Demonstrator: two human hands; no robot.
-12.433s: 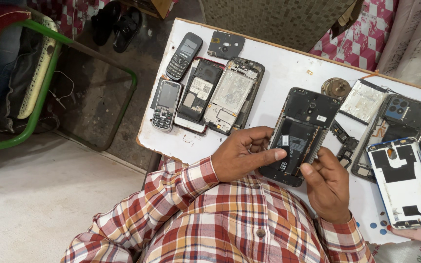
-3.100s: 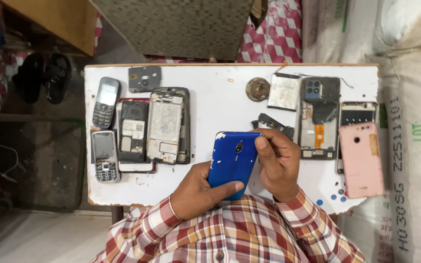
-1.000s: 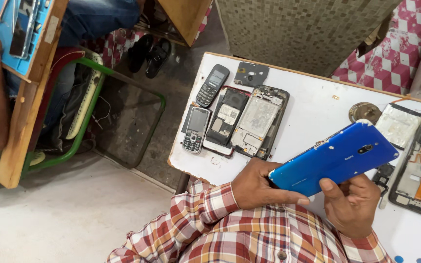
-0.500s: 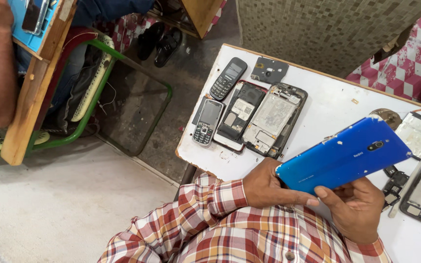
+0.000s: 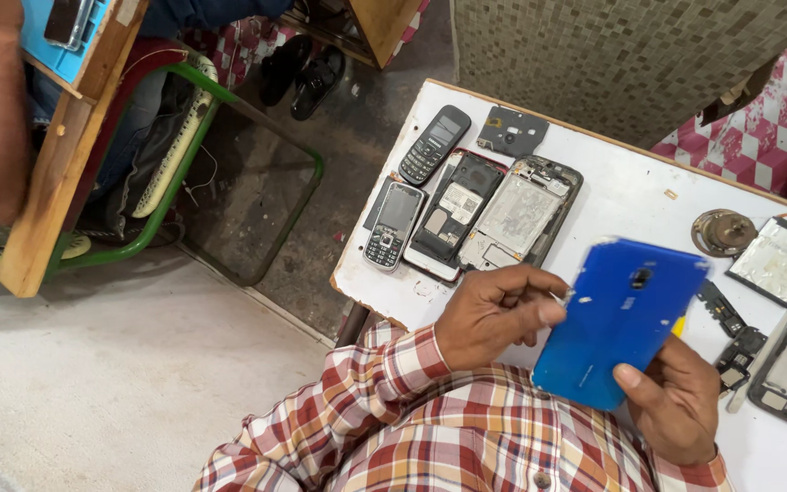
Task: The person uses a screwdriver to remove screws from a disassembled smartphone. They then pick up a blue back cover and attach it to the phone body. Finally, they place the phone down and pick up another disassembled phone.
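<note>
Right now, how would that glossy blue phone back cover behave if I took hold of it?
The glossy blue phone back cover looks thin, so probably light and slightly bendy. Its shiny face may be slippery; the right hand pinches its edge. Flat, so it shouldn't roll.

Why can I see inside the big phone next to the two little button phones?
It is open. The big phone on the white table has no back cover, so its bare inner parts show.

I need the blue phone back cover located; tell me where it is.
In the head view, the blue back cover is right of centre, raised above the white table, held between the left hand and right hand.
</note>
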